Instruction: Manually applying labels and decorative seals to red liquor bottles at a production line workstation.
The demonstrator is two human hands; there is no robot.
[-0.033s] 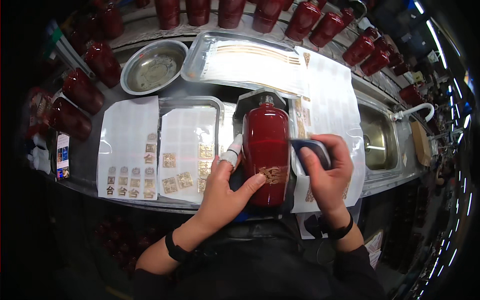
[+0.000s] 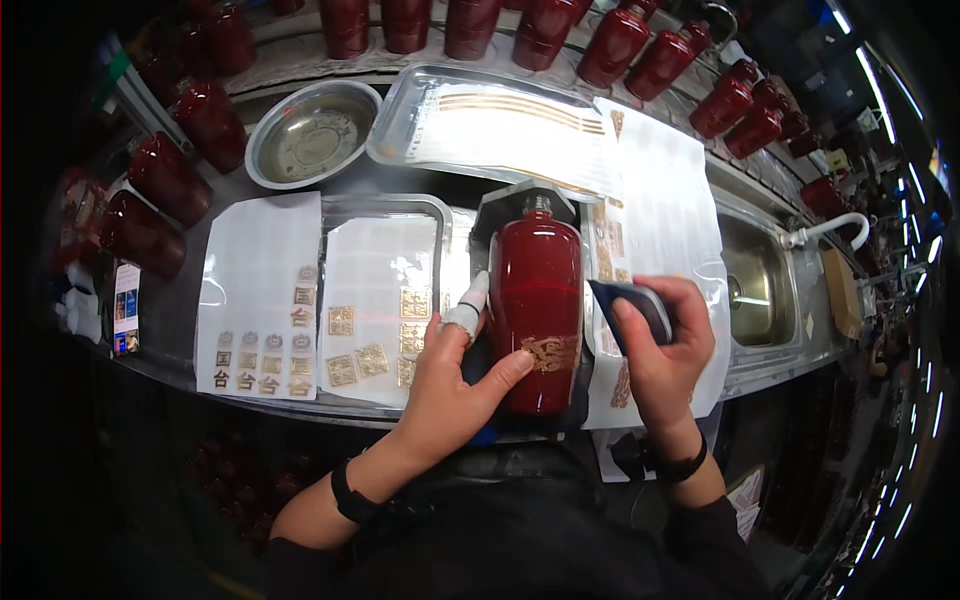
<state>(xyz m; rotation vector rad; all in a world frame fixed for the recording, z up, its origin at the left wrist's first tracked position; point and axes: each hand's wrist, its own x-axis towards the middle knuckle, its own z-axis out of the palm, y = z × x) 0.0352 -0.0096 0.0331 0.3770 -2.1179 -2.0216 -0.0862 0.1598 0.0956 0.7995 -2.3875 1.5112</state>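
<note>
A dark red glossy bottle (image 2: pixel 538 280) lies on its back in front of me, its bare threaded neck pointing away. Across its lower part sits a gold ornamental decal (image 2: pixel 550 353). My left hand (image 2: pixel 455 375) grips the bottle from the left, thumb on the decal's left end and fingers along the side. White wrapping covers one of its fingers. Just right of the bottle, apart from it, my right hand (image 2: pixel 665 345) is closed round a dark blue scraper with a thin flat blade (image 2: pixel 607 305).
Decal sheets (image 2: pixel 260 250) and a metal tray (image 2: pixel 440 215) lie at left. Behind are a metal bowl (image 2: pixel 312 135) and a tray of gold strips (image 2: pixel 400 110). At right are a long decal sheet (image 2: pixel 670 200) and a sink (image 2: pixel 755 270). Red bottles (image 2: pixel 545 35) line the back.
My right hand and the scraper have shifted slightly right, leaving a wider gap to the bottle. The left hand keeps its hold on the bottle.
</note>
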